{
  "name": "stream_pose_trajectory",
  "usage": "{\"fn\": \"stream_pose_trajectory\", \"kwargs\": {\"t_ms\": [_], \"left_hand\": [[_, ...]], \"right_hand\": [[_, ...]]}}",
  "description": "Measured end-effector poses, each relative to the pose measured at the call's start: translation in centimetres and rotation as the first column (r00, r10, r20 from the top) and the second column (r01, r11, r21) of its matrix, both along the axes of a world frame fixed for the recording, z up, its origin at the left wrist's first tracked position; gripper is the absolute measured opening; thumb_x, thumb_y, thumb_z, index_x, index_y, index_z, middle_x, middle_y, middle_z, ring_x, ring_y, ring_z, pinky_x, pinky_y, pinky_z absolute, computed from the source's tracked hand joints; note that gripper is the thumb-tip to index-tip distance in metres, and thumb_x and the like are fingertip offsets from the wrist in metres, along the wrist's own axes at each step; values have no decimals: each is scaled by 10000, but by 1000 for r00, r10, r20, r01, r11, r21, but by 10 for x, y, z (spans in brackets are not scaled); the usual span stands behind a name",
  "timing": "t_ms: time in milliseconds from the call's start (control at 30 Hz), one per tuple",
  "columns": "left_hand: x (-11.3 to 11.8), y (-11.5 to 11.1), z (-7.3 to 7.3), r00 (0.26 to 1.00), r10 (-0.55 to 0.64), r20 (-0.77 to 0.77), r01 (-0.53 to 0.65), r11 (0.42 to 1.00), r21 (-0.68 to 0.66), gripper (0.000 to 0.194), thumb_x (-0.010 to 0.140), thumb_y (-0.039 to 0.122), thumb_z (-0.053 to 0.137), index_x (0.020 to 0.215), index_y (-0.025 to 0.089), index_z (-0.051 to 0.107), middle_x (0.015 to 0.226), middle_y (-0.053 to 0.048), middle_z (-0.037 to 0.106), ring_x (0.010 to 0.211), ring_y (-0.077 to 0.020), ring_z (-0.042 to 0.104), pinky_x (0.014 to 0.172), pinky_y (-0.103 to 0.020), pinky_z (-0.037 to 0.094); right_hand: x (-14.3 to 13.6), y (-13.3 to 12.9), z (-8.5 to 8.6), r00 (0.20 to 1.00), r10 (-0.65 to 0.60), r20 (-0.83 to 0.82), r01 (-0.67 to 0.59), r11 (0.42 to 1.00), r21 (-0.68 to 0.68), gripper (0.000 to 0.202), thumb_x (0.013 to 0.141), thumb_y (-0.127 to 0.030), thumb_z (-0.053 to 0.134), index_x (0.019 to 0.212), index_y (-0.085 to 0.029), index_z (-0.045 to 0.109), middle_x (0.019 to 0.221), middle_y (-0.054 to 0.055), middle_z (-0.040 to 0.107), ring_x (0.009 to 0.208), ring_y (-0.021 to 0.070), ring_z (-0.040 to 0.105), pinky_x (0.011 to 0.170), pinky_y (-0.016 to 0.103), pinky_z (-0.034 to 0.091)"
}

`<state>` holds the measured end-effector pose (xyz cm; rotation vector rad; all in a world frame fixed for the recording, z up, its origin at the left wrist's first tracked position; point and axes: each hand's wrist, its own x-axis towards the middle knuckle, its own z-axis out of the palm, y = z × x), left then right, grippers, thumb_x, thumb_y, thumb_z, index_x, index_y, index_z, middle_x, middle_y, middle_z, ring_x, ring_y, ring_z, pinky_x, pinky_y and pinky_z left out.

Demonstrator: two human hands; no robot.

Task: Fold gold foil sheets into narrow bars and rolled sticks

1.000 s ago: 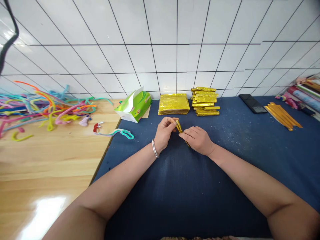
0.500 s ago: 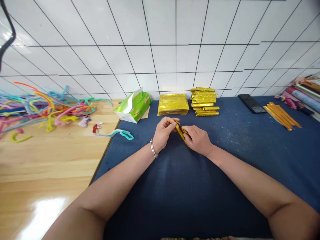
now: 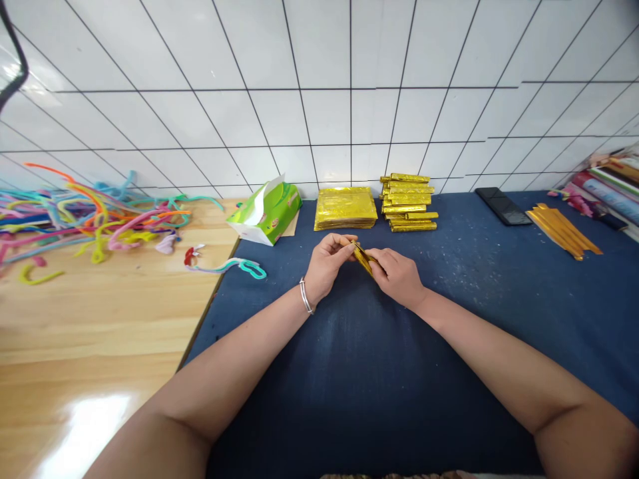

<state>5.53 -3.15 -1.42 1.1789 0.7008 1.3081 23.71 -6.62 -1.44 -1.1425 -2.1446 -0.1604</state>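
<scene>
Between my two hands is a folded strip of gold foil paper (image 3: 364, 258), slanting down to the right above the blue cloth. My left hand (image 3: 327, 263), with a silver bangle at its wrist, pinches the strip's upper end. The fingers of my right hand (image 3: 398, 276) are closed around its lower part and hide some of it. Behind my hands lies a stack of flat gold foil sheets (image 3: 346, 207). To the right of that stack is a pile of rolled gold foil paper (image 3: 408, 203).
A green tissue box (image 3: 272, 209) stands left of the foil stack. Colourful pipe cleaners (image 3: 100, 216) cover the wooden table's back left. Farther right are a black phone (image 3: 502, 206), flat golden strips (image 3: 564, 231) and books (image 3: 612, 193). A tiled wall (image 3: 324, 113) rises behind.
My right hand's fingers have closed more tightly over the gold foil strip, and less of its lower end shows. My left hand stays in nearly the same place.
</scene>
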Motion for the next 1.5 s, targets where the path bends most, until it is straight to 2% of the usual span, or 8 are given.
{"fn": "stream_pose_trajectory", "kwargs": {"t_ms": [200,367,633,900,1233,1500], "left_hand": [[0,1,0,1000,2,27,-2,1000,7,209,781,261,698,899,171,551,1062,-54,636,832,-112,613,683,-226,506],[0,0,0,1000,-14,3,14,1000,13,237,800,256,671,1016,182,608,1056,-51,636,840,-109,596,700,-224,502],[-1,0,-3,999,-35,-30,35,999,-8,221,803,255,650,1007,170,657,960,-45,650,794,-112,596,730,-245,496],[-1,1,-4,998,-46,-33,46,999,-7,212,804,220,640,1009,165,656,955,-46,651,811,-119,601,738,-250,499],[-4,3,-1,996,-90,-26,90,996,-21,295,769,301,717,1024,170,651,987,-58,667,840,-133,632,766,-270,519],[-5,5,-4,995,-90,-38,89,996,-9,269,799,299,691,1026,161,654,977,-57,660,804,-109,617,744,-241,512]], "right_hand": [[0,0,-1,1000,17,-5,-17,1000,-1,288,909,-171,448,1160,-214,584,979,56,682,900,174,629,821,303,488],[2,1,-2,1000,25,5,-25,1000,18,297,905,-160,452,1161,-213,595,994,62,681,916,175,628,839,309,491],[2,2,-3,1000,25,-9,-25,1000,19,293,897,-150,464,1144,-211,608,988,61,679,918,173,627,842,310,495],[3,3,-3,999,38,-34,-38,999,16,285,891,-152,475,1131,-212,616,981,60,678,909,168,625,833,307,500],[4,3,-3,997,52,-59,-52,999,6,281,895,-175,474,1131,-228,617,989,61,680,914,177,627,841,330,507],[4,3,-1,995,68,-71,-67,998,7,266,903,-195,476,1126,-221,618,988,60,681,912,177,625,838,327,504]]}}
